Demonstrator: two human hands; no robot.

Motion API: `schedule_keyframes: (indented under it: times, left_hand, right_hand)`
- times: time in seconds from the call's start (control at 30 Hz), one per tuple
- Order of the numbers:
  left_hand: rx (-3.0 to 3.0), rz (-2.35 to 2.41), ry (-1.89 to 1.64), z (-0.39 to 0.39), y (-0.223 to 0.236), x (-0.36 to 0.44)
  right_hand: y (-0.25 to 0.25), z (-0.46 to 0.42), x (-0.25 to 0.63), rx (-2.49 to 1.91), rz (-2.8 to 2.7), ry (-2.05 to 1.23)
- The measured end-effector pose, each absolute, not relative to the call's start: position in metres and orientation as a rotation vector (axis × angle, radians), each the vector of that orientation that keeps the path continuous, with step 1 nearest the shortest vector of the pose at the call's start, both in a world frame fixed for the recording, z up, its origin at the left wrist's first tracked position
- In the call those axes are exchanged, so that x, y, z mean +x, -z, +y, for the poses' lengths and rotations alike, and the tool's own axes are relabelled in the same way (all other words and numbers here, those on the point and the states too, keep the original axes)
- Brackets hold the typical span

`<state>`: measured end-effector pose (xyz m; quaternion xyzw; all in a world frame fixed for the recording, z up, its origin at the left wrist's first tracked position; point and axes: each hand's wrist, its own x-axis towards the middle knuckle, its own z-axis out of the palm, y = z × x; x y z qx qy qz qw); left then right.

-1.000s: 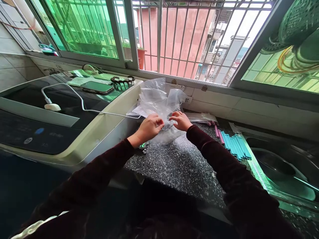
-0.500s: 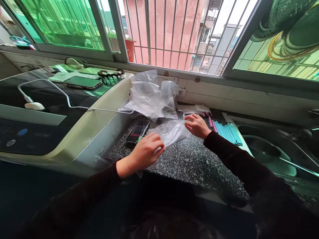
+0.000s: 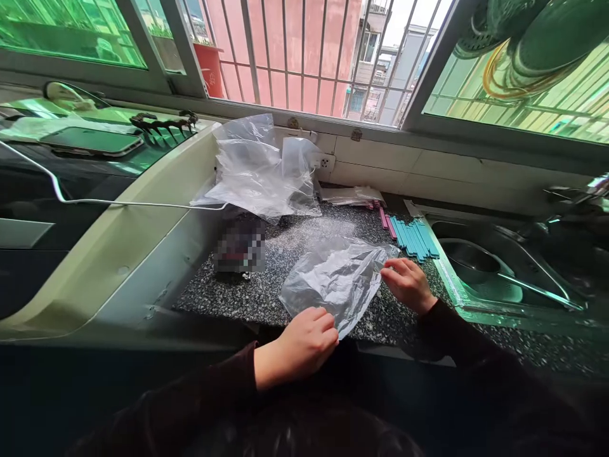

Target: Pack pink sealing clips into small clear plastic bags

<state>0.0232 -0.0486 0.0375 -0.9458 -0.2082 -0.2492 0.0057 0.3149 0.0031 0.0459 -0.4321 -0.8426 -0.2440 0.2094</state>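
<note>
A clear, crinkled plastic bag (image 3: 333, 273) is spread between my hands over the speckled stone counter (image 3: 223, 292). My left hand (image 3: 304, 343) is closed on its near edge, close to the counter's front. The fingers of my right hand (image 3: 406, 282) pinch the bag's right corner. Behind it stands a heap of clear plastic bags (image 3: 261, 171) against the wall. Turquoise sticks (image 3: 416, 238) lie side by side to the right of the bag, with a few pink sticks (image 3: 387, 222) beside them.
A sink (image 3: 476, 247) with a pot in it is at the right. To the left stands a white appliance (image 3: 152, 178) with a phone (image 3: 90, 141) and a brown claw-like clip on top. A blurred-out dark object (image 3: 240, 247) lies on the counter's left. A white cable crosses the appliance.
The bag has gone from a narrow bunched strip to a wide spread sheet. Both hands have come lower and nearer the counter's front edge. The view has turned to the right.
</note>
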Motion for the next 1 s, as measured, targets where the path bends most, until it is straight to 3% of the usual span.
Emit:
schedule_keyframes:
  times: [0.33,0.6,0.8,1.0]
  left_hand:
    - [-3.555,-0.76,0.581,-0.033,-0.059,0.055]
    - [-3.118,-1.034,0.304,0.037,-0.032,0.048]
    - [-2.968,-1.202,0.252,0.027,-0.017,0.027]
    - [-2.936,-1.286,0.225,0.02,-0.023,0.016]
  right_hand:
    - [-0.018,0.015,0.344,-1.249,-2.396,0.483]
    - [-0.018,0.047,0.341,-1.194,-2.456,0.444]
    - [-0.024,0.067,0.333,-1.246,-2.46,0.452]
    - [-0.032,0.089,0.327,-1.443,-2.336,0.249]
